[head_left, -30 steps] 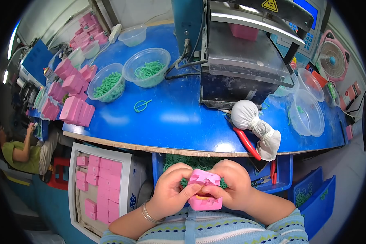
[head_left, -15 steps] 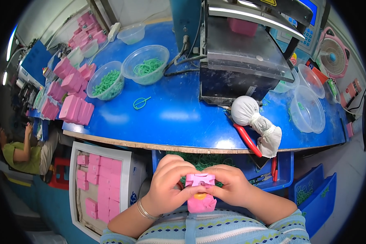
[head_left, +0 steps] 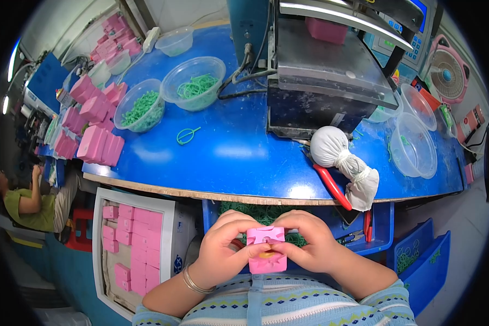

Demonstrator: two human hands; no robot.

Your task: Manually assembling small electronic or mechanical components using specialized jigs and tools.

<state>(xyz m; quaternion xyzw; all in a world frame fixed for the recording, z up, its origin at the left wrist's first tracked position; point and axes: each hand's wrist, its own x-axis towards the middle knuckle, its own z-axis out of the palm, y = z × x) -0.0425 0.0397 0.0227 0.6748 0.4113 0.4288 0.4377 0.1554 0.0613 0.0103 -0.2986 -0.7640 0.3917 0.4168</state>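
Note:
In front of my body, a pink rubber mould with notched edges is gripped in both hands. My left hand closes on its left side, fingers behind and thumb across the front. From the right, my right hand does the same, and the two thumb tips meet near the middle. A small yellow patch shows on the mould just under the thumbs, partly covered. Whether the mould's halves are fully apart cannot be made out.
Pink moulds are stacked left on the blue table, near bowls of green pieces. A white cloth pouch and red-handled pliers lie before a press machine. A box of moulds stands lower left; a person sits beyond.
The mould has risen slightly and bent, with its lower part now drawn up closer to my thumbs. My thumbs have come together over the yellow patch, hiding more of it.

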